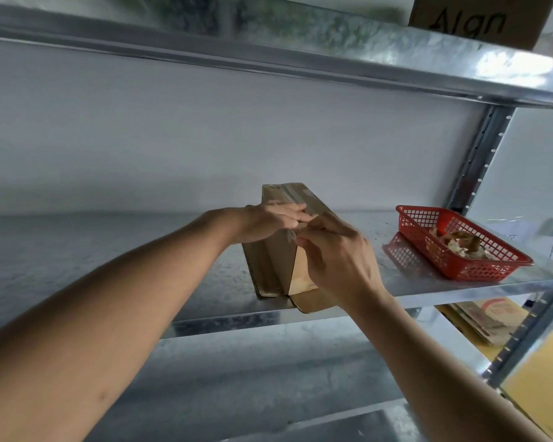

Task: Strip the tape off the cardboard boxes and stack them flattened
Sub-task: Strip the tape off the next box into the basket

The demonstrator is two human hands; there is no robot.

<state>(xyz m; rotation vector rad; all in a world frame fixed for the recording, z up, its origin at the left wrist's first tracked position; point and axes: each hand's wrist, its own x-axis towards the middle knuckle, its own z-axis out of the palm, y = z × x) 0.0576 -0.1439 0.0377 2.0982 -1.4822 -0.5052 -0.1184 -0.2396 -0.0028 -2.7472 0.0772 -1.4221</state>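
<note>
Head view: hands point(300, 231) hide box point(278, 260) top — red basket point(460, 247) beside.

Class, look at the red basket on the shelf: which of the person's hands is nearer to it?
The right hand. It pinches tape at the cardboard box, on the side facing the red basket. The left hand grips the box's far side, farther from the basket.

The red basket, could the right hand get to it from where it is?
Probably yes. The red basket sits open on the same shelf beside the right hand, nothing between, though that hand is pinching tape on the cardboard box.
</note>
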